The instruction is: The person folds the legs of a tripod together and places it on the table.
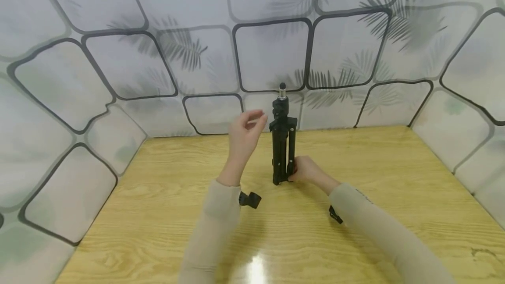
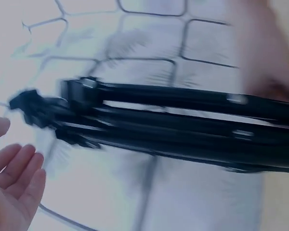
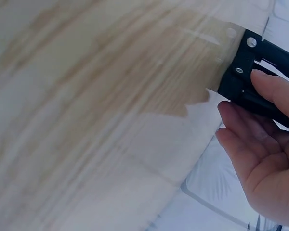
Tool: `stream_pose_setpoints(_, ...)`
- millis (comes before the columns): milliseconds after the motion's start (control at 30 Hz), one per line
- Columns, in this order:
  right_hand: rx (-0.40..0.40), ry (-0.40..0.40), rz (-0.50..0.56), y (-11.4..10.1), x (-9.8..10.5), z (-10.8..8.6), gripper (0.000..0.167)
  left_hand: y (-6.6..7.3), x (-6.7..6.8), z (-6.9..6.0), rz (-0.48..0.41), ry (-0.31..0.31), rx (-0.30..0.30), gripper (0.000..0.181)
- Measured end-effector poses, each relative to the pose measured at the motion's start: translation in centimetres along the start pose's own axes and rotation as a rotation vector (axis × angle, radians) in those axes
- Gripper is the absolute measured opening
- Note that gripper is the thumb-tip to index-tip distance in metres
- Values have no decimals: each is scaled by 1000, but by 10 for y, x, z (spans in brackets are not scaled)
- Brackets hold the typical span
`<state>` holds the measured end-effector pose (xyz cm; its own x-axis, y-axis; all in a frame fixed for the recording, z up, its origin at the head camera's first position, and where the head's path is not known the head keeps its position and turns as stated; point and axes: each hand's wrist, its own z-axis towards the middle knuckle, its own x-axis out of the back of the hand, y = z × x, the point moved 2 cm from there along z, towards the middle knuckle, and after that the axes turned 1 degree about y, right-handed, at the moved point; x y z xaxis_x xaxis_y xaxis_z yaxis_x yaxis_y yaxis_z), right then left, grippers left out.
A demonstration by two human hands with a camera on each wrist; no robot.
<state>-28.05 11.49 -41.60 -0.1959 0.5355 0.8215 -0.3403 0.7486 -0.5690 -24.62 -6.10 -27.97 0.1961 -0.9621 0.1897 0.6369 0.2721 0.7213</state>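
Note:
A black folded tripod stand [image 1: 281,143] stands upright near the back of the table, its legs drawn together and a silver stud with a dark tip at the top. My right hand [image 1: 307,171] pinches a leg near the foot; in the right wrist view the thumb and fingers [image 3: 231,144] close on the leg's lower end. Just left of the stand's upper part, my left hand [image 1: 245,133] is raised with fingers loosely bent and nothing in it. In the left wrist view a gap shows between that hand [image 2: 14,187] and the blurred tripod stand [image 2: 183,122].
The wooden table [image 1: 158,222] has a glossy, light-reflecting surface. Close behind the stand rises a patterned wall covering [image 1: 272,56], with similar panels on both sides. Small black devices sit at the left wrist [image 1: 250,200] and right wrist [image 1: 335,214].

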Motion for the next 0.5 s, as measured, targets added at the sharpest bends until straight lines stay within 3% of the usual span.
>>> stream_pose_setpoints(67,15,4,-11,1,0,0,19,15,-1,12,21,17,-47,26)
stream_pose_setpoints(167,22,2,-16,1,0,-2,18,30,-6,29,77,-21,-52,34)
stream_pose_setpoints(333,44,-2,-19,-2,1,-3,17,39,-20,46,120,-125,39,38)
stream_pose_setpoints(500,52,-2,-17,-2,-1,-5,16,40,-26,49,102,-122,82,29)
